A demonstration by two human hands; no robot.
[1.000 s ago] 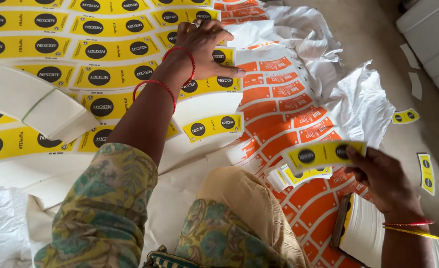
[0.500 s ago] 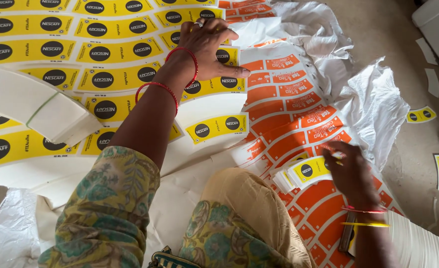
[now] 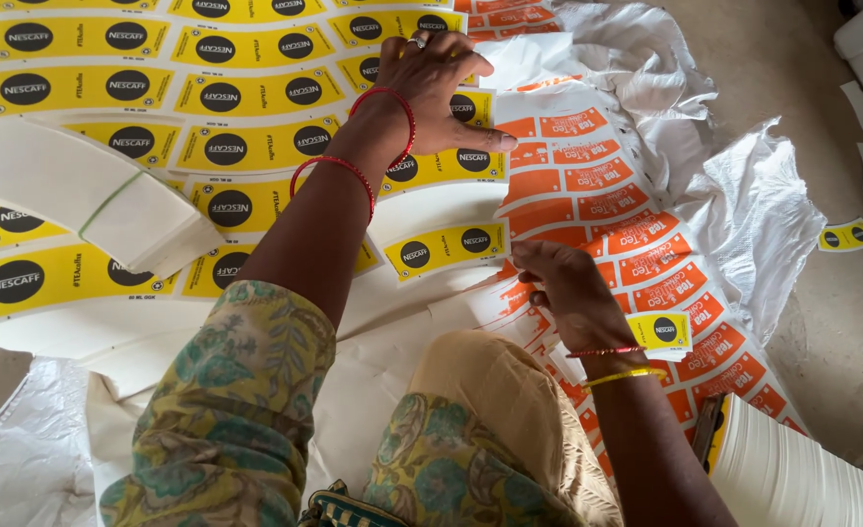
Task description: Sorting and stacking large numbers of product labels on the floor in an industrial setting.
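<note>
A big printed sheet (image 3: 158, 107) lies flat on the floor, so the curved yellow labels on it can come out one at a time. Each label is a bent yellow strip with two black round spots. Just right of the yellow sheet lies an orange sheet (image 3: 626, 195) with curved orange labels, and both rest on crinkly white plastic (image 3: 753, 215).

The left hand (image 3: 436, 83) presses down flat on the yellow sheet, fingers spread wide, holding nothing. It looks like it keeps the sheet from sliding. Two red bangles (image 3: 353, 146) sit on that wrist.

A loose yellow label (image 3: 446, 249) lies at the bottom edge of the yellow sheet, on bare white paper. The right hand (image 3: 563, 288) is just right of it, right at its end. Its fingers are curled close together, and I cannot tell whether they pinch the label or only touch it.

A stack of white cut pieces (image 3: 792, 468) stands far below and right of the yellow sheet, close by the right arm. A smaller yellow label (image 3: 661, 330) rests on the orange sheet just beside the right wrist.
</note>
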